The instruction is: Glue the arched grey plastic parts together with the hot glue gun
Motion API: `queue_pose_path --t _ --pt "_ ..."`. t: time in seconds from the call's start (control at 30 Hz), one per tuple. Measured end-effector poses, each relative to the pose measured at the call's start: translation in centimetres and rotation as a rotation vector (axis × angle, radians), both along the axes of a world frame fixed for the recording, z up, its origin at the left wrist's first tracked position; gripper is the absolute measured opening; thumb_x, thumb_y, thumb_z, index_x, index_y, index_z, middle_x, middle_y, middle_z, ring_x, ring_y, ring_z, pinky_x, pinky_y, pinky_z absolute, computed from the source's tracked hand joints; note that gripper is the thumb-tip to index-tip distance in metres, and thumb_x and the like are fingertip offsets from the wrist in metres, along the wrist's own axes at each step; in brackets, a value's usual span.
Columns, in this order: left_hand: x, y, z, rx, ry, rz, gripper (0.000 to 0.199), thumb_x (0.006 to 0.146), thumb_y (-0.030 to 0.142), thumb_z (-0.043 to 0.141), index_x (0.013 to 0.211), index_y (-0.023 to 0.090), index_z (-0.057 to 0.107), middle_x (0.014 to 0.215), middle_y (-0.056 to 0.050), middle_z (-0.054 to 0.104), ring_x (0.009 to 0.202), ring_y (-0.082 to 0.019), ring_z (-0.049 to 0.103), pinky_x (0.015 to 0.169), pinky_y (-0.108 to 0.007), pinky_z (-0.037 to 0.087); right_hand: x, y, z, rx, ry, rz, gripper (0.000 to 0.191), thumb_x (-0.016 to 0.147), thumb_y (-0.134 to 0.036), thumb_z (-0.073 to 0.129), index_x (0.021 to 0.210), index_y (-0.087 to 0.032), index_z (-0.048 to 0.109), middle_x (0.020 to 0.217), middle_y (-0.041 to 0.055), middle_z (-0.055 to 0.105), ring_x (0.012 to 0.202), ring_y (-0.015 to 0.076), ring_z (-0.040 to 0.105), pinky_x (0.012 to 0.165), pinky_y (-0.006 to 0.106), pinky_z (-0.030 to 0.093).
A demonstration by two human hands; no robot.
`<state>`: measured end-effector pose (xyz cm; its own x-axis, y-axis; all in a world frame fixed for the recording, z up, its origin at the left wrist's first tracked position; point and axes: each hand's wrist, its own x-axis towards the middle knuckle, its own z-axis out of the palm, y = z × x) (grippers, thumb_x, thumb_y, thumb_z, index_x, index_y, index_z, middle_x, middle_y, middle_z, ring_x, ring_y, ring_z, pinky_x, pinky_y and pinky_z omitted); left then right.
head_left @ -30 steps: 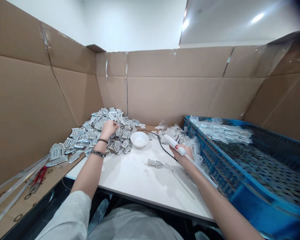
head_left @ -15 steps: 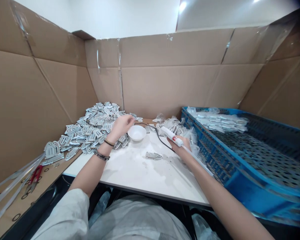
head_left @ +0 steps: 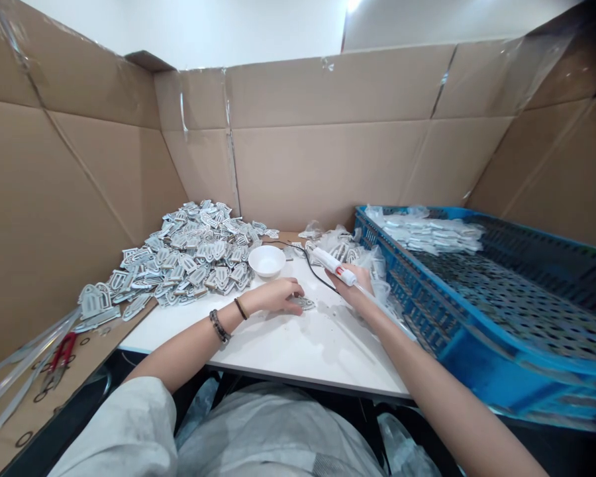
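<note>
On the white table (head_left: 322, 354), my left hand (head_left: 278, 296) reaches over a single grey-and-white flat piece (head_left: 305, 303). Its thumb and fingers are at the left end of that piece, curled around it. My right hand (head_left: 360, 281) is closed around a white stick-like tool (head_left: 330, 262) with red marks, its tip pointing up and left. A white bowl (head_left: 267, 261) stands behind my left hand. Left of the bowl lies a large heap of similar flat pieces (head_left: 193, 252).
A blue crate (head_left: 477, 324) on the right holds stacked white packets (head_left: 427, 233). Clear plastic bags with pieces (head_left: 345, 245) lie beside it, near a black cord (head_left: 318, 278). Red-handled pliers (head_left: 62, 352) lie at the left. Cardboard walls (head_left: 328, 165) surround the table.
My left hand has moved from beside the bowl, right and toward me, down to the single piece. My right hand still holds the tool in about the same place. The view has shifted slightly.
</note>
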<state>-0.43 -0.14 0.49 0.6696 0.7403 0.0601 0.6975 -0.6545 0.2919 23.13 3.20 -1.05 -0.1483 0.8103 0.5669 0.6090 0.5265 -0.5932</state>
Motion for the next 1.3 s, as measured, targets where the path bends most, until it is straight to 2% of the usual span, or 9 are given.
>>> queue_pose_path --t 0.1,0.3,0.5,0.67,0.73,0.97,1.07,1.17,1.3 --pt "-0.4 0.1 0.4 -0.007 -0.014 0.014 0.043 0.078 0.032 0.081 0.114 0.012 0.068 0.107 -0.012 0.067 0.086 -0.019 0.064 0.074 -0.025 0.047 0.0 0.1 -0.1 0.007 0.007 0.003 0.048 0.084 -0.057 0.052 0.053 -0.022 0.042 0.048 0.0027 0.046 0.050 0.0167 0.045 0.050 0.029 0.026" --pt "-0.3 -0.2 0.8 -0.002 -0.003 0.047 0.016 0.087 0.023 0.070 0.100 0.015 0.073 0.096 -0.008 0.071 0.080 -0.018 0.064 0.069 -0.024 0.043 0.0 0.0 -0.3 -0.006 0.005 -0.016 0.042 0.083 -0.050 0.054 0.053 -0.022 0.045 0.051 0.0028 0.050 0.051 0.0162 0.046 0.052 0.029 0.027" --pt "0.0 -0.1 0.5 0.039 -0.055 0.130 0.011 0.082 0.018 0.069 0.091 0.015 0.076 0.090 -0.007 0.074 0.074 -0.017 0.063 0.066 -0.024 0.041 -0.2 -0.2 -0.3 -0.013 0.016 -0.050 0.041 0.082 -0.049 0.058 0.054 -0.021 0.046 0.053 0.0027 0.052 0.050 0.0152 0.045 0.050 0.028 0.026" --pt "0.1 0.4 0.1 -0.114 -0.278 0.195 0.012 0.080 0.018 0.065 0.083 0.014 0.076 0.080 -0.006 0.075 0.071 -0.017 0.065 0.067 -0.023 0.045 -0.2 -0.3 -0.3 -0.014 -0.016 -0.046 0.038 0.084 -0.044 0.059 0.056 -0.021 0.048 0.055 0.0030 0.056 0.051 0.0151 0.047 0.051 0.028 0.027" --pt "0.2 0.5 -0.1 -0.138 -0.307 0.217 0.012 0.079 0.019 0.066 0.081 0.013 0.076 0.078 -0.006 0.075 0.069 -0.017 0.064 0.066 -0.023 0.045 -0.2 -0.3 -0.3 -0.013 -0.037 -0.050 0.037 0.085 -0.042 0.059 0.057 -0.021 0.049 0.056 0.0032 0.056 0.052 0.0152 0.047 0.051 0.027 0.027" --pt "0.4 0.3 -0.2 0.045 -0.215 0.171 0.013 0.081 0.022 0.067 0.081 0.014 0.077 0.084 -0.008 0.073 0.070 -0.016 0.063 0.069 -0.025 0.045 -0.1 -0.3 -0.1 -0.006 -0.085 -0.063 0.037 0.089 -0.039 0.057 0.058 -0.020 0.051 0.058 0.0036 0.059 0.056 0.0160 0.051 0.053 0.026 0.028" --pt "0.2 0.4 0.0 -0.034 -0.157 0.120 0.022 0.083 0.031 0.067 0.090 0.013 0.077 0.088 -0.009 0.074 0.072 -0.017 0.063 0.068 -0.025 0.045 -0.1 -0.4 0.1 -0.027 -0.130 -0.076 0.035 0.089 -0.037 0.057 0.059 -0.019 0.055 0.062 0.0051 0.062 0.059 0.0170 0.054 0.054 0.026 0.030" --pt "-0.2 0.7 -0.1 -0.071 -0.098 0.067 0.034 0.078 0.037 0.073 0.100 0.012 0.075 0.093 -0.009 0.074 0.075 -0.018 0.062 0.066 -0.025 0.043 -0.2 -0.5 0.3 -0.045 -0.172 -0.094 0.033 0.089 -0.036 0.058 0.061 -0.019 0.058 0.065 0.0060 0.065 0.060 0.0174 0.056 0.054 0.026 0.031" --pt "-0.6 1.1 -0.6 -0.156 -0.128 0.085 0.034 0.075 0.043 0.075 0.090 0.012 0.072 0.079 -0.004 0.069 0.067 -0.016 0.057 0.059 -0.025 0.039 -0.2 -0.6 0.3 -0.056 -0.171 -0.096 0.034 0.090 -0.036 0.058 0.061 -0.019 0.055 0.063 0.0054 0.064 0.060 0.0170 0.055 0.053 0.025 0.030"
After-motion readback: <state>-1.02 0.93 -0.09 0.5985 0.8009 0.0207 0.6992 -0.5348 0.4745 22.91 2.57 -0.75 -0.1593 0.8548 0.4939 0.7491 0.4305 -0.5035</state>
